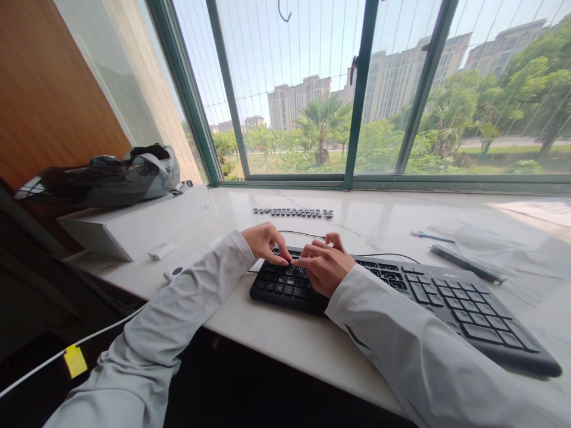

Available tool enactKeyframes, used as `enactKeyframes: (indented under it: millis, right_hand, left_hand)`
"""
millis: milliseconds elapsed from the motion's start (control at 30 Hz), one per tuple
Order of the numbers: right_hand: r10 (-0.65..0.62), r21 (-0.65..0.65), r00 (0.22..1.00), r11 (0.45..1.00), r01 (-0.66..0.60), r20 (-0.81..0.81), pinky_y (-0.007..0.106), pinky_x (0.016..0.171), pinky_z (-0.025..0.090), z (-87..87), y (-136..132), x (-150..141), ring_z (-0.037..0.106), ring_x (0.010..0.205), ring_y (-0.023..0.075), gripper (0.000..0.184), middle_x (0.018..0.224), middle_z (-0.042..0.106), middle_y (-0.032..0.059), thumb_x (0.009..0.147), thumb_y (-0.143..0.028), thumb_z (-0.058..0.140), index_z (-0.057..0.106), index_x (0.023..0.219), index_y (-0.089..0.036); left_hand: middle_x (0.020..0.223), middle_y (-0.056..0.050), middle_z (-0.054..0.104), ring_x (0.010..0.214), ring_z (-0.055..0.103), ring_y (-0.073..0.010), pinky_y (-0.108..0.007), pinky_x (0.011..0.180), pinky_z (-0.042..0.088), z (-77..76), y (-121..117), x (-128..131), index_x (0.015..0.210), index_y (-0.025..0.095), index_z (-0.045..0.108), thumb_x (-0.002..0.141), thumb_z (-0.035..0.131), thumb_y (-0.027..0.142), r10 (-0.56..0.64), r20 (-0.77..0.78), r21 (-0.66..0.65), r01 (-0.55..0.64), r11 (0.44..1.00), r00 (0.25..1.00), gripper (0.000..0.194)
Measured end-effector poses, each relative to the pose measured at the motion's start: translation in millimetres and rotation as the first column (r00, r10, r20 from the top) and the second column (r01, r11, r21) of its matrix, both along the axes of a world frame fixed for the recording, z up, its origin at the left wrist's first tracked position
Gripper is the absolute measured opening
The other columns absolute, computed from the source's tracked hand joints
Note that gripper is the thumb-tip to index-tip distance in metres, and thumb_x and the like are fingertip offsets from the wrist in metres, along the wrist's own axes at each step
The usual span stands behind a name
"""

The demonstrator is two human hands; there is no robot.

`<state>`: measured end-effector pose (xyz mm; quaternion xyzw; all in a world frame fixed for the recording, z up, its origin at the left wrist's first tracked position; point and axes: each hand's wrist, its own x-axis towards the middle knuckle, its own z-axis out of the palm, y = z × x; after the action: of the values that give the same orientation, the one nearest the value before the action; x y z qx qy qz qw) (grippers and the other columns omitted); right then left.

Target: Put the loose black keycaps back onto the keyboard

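Currently both hands work over the left part of the black keyboard (419, 291), which lies at a slant near the front edge of the white worktop (285, 345). Thumb and forefinger of the left hand (267, 242) come together low at the keys, and the right hand (325, 263) points a finger to the same spot; I cannot tell whether either grasps anything.

The right hand and its sleeve (392, 333) hide much of the keyboard's middle, while the left sleeve (200, 291) crosses in front of a white device (176, 271). Loose keycaps (292, 212) sit in rows beyond the hands, towards the window (294, 176). Off to the left, a white box (138, 223) carries a dark bagged bundle (116, 175). To the right, behind the number pad, lie a blue-ended tool (432, 236), a dark grey strip (466, 263) and clear plastic wrapping (499, 241).
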<state>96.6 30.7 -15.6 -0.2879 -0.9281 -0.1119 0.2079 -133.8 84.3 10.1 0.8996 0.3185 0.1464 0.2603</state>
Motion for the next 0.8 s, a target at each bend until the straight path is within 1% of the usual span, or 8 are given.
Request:
enactKeyframes:
  millis: [100,267,400,600,700,800]
  right_hand:
    - [-0.003,-0.004,1.000,1.000,0.003,-0.020,0.040,0.087,0.015,-0.4,0.2,0.3,0.052,0.083,0.0161,0.032,0.087,0.067,0.0027,0.081,-0.010,0.050,0.073,0.095,-0.028]
    - [-0.004,-0.007,0.999,1.000,0.004,-0.043,0.041,0.087,0.015,-0.7,0.8,1.0,0.052,0.083,0.0166,0.032,0.086,0.067,0.0020,0.081,-0.011,0.049,0.073,0.095,-0.028]
    - [0.001,-0.011,1.000,1.000,-0.001,-0.023,0.041,0.087,0.015,0.0,0.7,1.2,0.051,0.082,0.0168,0.032,0.085,0.067,0.0026,0.080,-0.010,0.050,0.073,0.094,-0.028]
    - [0.012,-0.017,1.000,1.000,-0.012,-0.002,0.040,0.086,0.015,0.0,1.0,0.6,0.050,0.081,0.0161,0.032,0.086,0.067,0.0027,0.078,-0.010,0.051,0.073,0.092,-0.028]
    - [0.015,-0.022,1.000,1.000,-0.015,0.002,0.040,0.086,0.015,-0.7,1.7,0.4,0.051,0.082,0.0160,0.034,0.086,0.067,0.0023,0.079,-0.010,0.051,0.072,0.096,-0.029]
    - [0.020,-0.038,1.000,0.999,-0.020,0.001,0.041,0.085,0.015,-1.6,2.5,0.1,0.051,0.082,0.0160,0.037,0.086,0.067,0.0020,0.078,-0.009,0.050,0.072,0.100,-0.030]
  left_hand:
    - [0.052,-0.001,0.060,0.043,0.034,-0.0049,-0.020,0.043,0.026,-0.2,0.9,-1.0,0.085,0.016,0.079,0.065,0.077,0.046,0.003,0.000,-0.015,-0.003,1.000,1.000,0.036]
    - [0.066,-0.004,0.068,0.046,0.036,-0.0051,-0.021,0.045,0.028,-3.5,2.0,1.1,0.089,0.016,0.079,0.070,0.074,0.044,-0.021,-0.020,0.010,0.021,1.000,1.000,0.034]
    - [0.063,-0.003,0.065,0.048,0.038,-0.0060,-0.021,0.046,0.029,-4.5,1.8,3.3,0.086,0.016,0.079,0.069,0.075,0.044,-0.037,-0.013,0.032,0.037,0.999,0.999,0.033]
    - [0.062,-0.003,0.064,0.049,0.038,-0.0061,-0.021,0.047,0.029,-1.5,1.5,3.5,0.084,0.016,0.079,0.068,0.076,0.043,-0.048,-0.012,0.038,0.048,0.998,0.999,0.031]
    - [0.061,-0.003,0.064,0.049,0.038,-0.0059,-0.021,0.046,0.029,1.0,0.5,3.2,0.082,0.016,0.079,0.069,0.075,0.043,-0.035,-0.031,0.042,0.036,0.998,0.999,0.031]
    - [0.064,-0.003,0.066,0.048,0.038,-0.0055,-0.020,0.045,0.029,3.3,-0.5,2.7,0.084,0.016,0.079,0.069,0.075,0.044,0.004,-0.067,0.008,-0.004,1.000,0.998,0.032]
